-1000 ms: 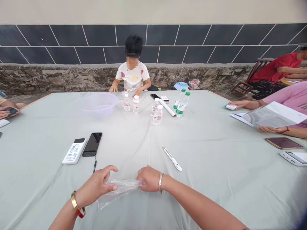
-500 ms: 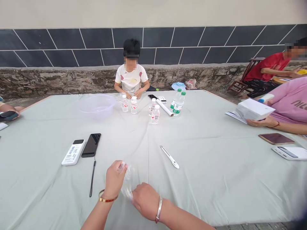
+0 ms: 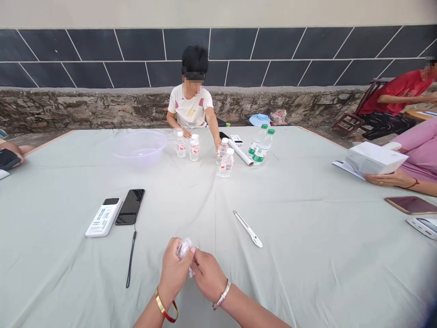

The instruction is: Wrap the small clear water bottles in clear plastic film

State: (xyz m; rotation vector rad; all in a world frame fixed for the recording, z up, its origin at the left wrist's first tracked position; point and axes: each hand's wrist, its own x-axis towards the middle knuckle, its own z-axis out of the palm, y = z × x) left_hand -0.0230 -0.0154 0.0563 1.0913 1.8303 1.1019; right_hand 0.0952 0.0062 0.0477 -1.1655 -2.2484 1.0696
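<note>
Crumpled clear plastic film (image 3: 185,248) is bunched between my two hands, low in the middle of the view. My left hand (image 3: 174,266) is closed around the upper part of the film, its thumb across the front. Close against it, my right hand (image 3: 209,273) pinches the film's lower part. Fingers on the far side of both hands are hidden. A white utility knife (image 3: 248,228) lies on the cloth to the right of my hands. Left of them are a black phone (image 3: 130,207) with a wrist strap (image 3: 131,259) and a white power bank (image 3: 104,218).
A pale cloth (image 3: 287,191) covers the table. Across it stand a clear basin (image 3: 136,148), small water bottles (image 3: 226,164), green-capped bottles (image 3: 261,148) and a paper roll (image 3: 241,152). A person opposite (image 3: 191,109) reaches toward the bottles. At right, another person's hand holds a white box (image 3: 375,158).
My hands have come together, and the film, stretched between them before, is now gathered into a bunch. The person opposite has extended an arm to the small bottles. The view has shifted slightly.
</note>
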